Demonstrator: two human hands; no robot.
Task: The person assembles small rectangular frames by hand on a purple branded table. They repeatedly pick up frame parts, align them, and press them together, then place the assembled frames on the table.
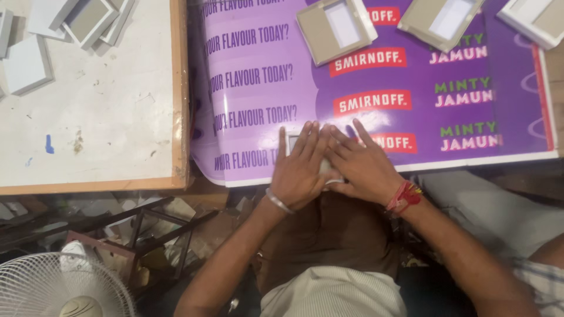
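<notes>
We have both hands flat on the near edge of the purple printed sheet [376, 88], which lies across the bench from about ten o'clock to three o'clock of where we sit. Our left hand [299, 167], with a metal bangle [278, 201] at the wrist, is spread open, fingers straight and pointing toward twelve o'clock; our right hand [359, 164], with a red thread band [404, 196] at the wrist, lies just beside it at three o'clock, also open and palm down, the two touching along the thumbs. Neither grips anything; they press down on a small pale piece [326, 170], of which only a corner and a bit of edge show between and under the palms, so we cannot tell its full shape. It sits right at the sheet's near border, at six o'clock of the big lettering. To do this pressing well, we judge that we should keep the fingers flat and push evenly outward from the middle, holding the piece square to the sheet's white edge so it does not skew. Farther off at twelve to one o'clock lie three shallow grey-and-white card trays [335, 29], apart from our hands. At ten o'clock stands a worn white tabletop [106, 117] with a wooden rim, bearing a stack of white card pieces [82, 20]. Down at seven o'clock a fan's wire guard [41, 282] shows beside a dark metal frame [153, 226] and scraps.
</notes>
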